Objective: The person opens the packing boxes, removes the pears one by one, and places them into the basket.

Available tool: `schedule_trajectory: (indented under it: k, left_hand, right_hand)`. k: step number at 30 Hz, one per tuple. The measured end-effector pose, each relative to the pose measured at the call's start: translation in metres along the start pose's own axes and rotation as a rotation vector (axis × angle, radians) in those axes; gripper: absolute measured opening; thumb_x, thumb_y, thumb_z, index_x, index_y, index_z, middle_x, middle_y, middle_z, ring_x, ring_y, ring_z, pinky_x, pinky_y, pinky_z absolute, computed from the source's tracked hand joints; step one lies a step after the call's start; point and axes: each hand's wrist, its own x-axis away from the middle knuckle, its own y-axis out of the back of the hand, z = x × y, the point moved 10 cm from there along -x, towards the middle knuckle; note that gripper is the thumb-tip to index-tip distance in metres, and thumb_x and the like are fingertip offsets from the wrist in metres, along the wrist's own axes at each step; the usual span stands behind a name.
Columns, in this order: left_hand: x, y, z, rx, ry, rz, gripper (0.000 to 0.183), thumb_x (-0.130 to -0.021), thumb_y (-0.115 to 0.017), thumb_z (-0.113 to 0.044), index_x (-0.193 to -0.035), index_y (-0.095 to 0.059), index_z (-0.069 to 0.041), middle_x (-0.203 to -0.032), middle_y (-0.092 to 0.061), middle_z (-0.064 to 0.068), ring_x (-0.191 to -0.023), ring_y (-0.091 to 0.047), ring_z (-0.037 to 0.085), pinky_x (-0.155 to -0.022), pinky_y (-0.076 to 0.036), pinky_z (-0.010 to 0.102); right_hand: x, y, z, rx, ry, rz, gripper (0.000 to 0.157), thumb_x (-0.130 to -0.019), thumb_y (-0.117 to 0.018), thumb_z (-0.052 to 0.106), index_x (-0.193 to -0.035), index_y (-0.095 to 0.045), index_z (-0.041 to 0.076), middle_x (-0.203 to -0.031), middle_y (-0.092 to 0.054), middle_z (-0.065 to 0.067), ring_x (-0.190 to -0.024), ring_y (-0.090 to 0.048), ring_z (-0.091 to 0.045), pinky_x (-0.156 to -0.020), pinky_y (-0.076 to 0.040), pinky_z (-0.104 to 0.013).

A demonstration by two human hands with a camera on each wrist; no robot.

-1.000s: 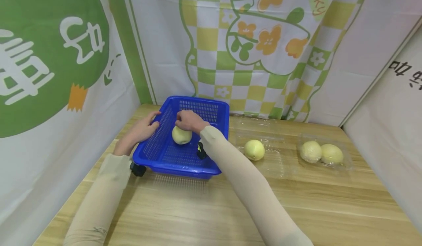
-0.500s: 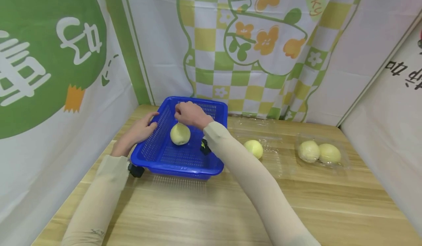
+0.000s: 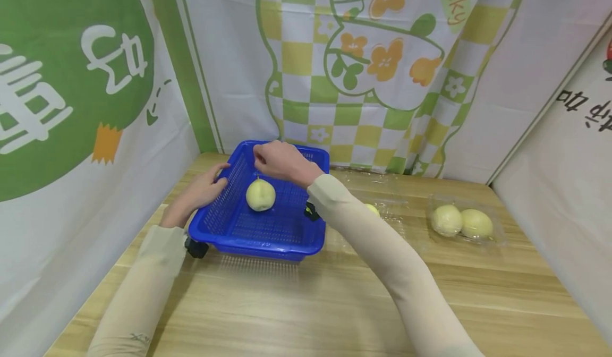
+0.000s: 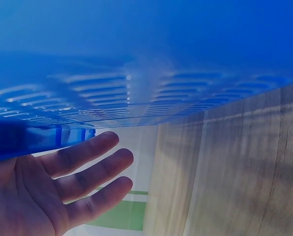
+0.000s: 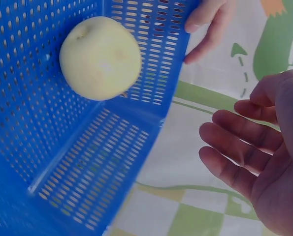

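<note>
A pale yellow pear [image 3: 260, 195] with a thin stem lies in the blue plastic basket [image 3: 268, 249]. Over the far part of the basket is my right hand [image 3: 282, 160]; the right wrist view shows this hand [image 5: 264, 152] with loosely bent fingers and nothing in them, apart from the pear [image 5: 101, 59]. My left hand [image 3: 201, 189] rests at the basket's left rim. In the left wrist view, three fairly straight, spread fingers of the left hand [image 4: 62, 191] extend below the blue rim, which hides the rest.
Right of the basket, a second pear [image 3: 373, 209], mostly behind my right sleeve, sits in an opened clear plastic box [image 3: 397, 229]. Two more pears [image 3: 461, 221] are in another clear box farther right. Printed cloth [image 3: 306, 70] hangs behind the wooden table [image 3: 239, 314].
My right hand has let go of the pear and lifted up and away from it. The pear stays in the basket. My left hand keeps its place at the rim.
</note>
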Motion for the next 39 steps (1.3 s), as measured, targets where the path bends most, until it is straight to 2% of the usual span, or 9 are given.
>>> schedule_trajectory:
  k: [4,8,14,19,22,25,32,39]
  left_hand:
    - [-0.001,0.000,0.000,-0.026,-0.004,-0.004,0.050,-0.096,-0.036,-0.024,-0.144,-0.029,-0.011,-0.140,-0.039,0.025,-0.121,-0.043,0.043,-0.096,-0.036,0.058]
    - [-0.001,0.000,0.000,-0.043,-0.002,-0.002,0.051,-0.096,-0.035,-0.024,-0.145,-0.028,-0.011,-0.140,-0.039,0.025,-0.122,-0.043,0.044,-0.097,-0.035,0.059]
    - [-0.002,0.000,0.001,-0.037,-0.006,-0.004,0.051,-0.096,-0.035,-0.025,-0.145,-0.028,-0.011,-0.140,-0.038,0.025,-0.123,-0.040,0.044,-0.099,-0.033,0.058]
    - [-0.001,0.001,0.000,-0.019,-0.018,-0.006,0.050,-0.096,-0.036,-0.023,-0.144,-0.028,-0.009,-0.141,-0.037,0.025,-0.125,-0.039,0.044,-0.099,-0.032,0.059]
    - [-0.001,0.000,0.000,-0.026,-0.013,-0.004,0.050,-0.096,-0.036,-0.024,-0.144,-0.028,-0.010,-0.141,-0.038,0.025,-0.124,-0.039,0.044,-0.099,-0.032,0.059]
    - [-0.001,0.000,-0.001,-0.034,-0.017,-0.006,0.051,-0.096,-0.035,-0.024,-0.144,-0.028,-0.010,-0.140,-0.038,0.026,-0.124,-0.040,0.044,-0.099,-0.032,0.059]
    - [-0.001,0.000,-0.003,-0.021,-0.036,0.000,0.050,-0.097,-0.036,-0.022,-0.144,-0.028,-0.008,-0.143,-0.035,0.023,-0.124,-0.040,0.043,-0.097,-0.035,0.059]
    - [0.000,0.000,-0.004,-0.026,-0.047,-0.007,0.050,-0.097,-0.036,-0.021,-0.144,-0.028,-0.007,-0.142,-0.036,0.024,-0.124,-0.040,0.043,-0.097,-0.035,0.059]
  right_hand:
    - [0.007,0.016,0.001,0.014,0.024,-0.029,0.020,-0.092,-0.040,0.019,-0.076,-0.051,0.017,-0.067,-0.052,0.005,-0.055,-0.044,-0.010,-0.049,-0.035,-0.023]
    - [0.015,0.032,-0.003,0.025,0.022,-0.064,0.020,-0.092,-0.040,0.018,-0.074,-0.049,0.017,-0.065,-0.049,0.004,-0.056,-0.041,-0.011,-0.051,-0.034,-0.024]
    - [0.029,0.044,-0.009,0.042,0.038,-0.075,0.017,-0.091,-0.043,0.017,-0.075,-0.049,0.017,-0.064,-0.050,0.004,-0.056,-0.043,-0.011,-0.051,-0.037,-0.024]
    - [0.038,0.043,-0.013,0.091,0.048,-0.063,0.013,-0.090,-0.046,0.017,-0.085,-0.057,0.015,-0.077,-0.058,0.004,-0.063,-0.052,-0.011,-0.054,-0.044,-0.025]
    - [0.045,0.041,-0.016,0.107,0.040,-0.045,0.019,-0.090,-0.047,0.020,-0.099,-0.062,0.014,-0.094,-0.063,0.001,-0.077,-0.059,-0.013,-0.062,-0.049,-0.027]
    - [0.053,0.040,-0.020,0.114,0.039,-0.031,0.026,-0.091,-0.049,0.023,-0.111,-0.062,0.013,-0.107,-0.063,-0.003,-0.088,-0.060,-0.016,-0.071,-0.051,-0.030]
    - [0.069,0.037,-0.033,0.146,0.026,-0.010,0.034,-0.090,-0.053,0.031,-0.119,-0.058,0.013,-0.109,-0.061,-0.006,-0.093,-0.058,-0.019,-0.077,-0.050,-0.035]
    - [0.089,0.037,-0.049,0.172,-0.033,0.012,0.046,-0.090,-0.053,0.038,-0.128,-0.052,0.013,-0.118,-0.057,-0.010,-0.104,-0.055,-0.026,-0.080,-0.050,-0.042]
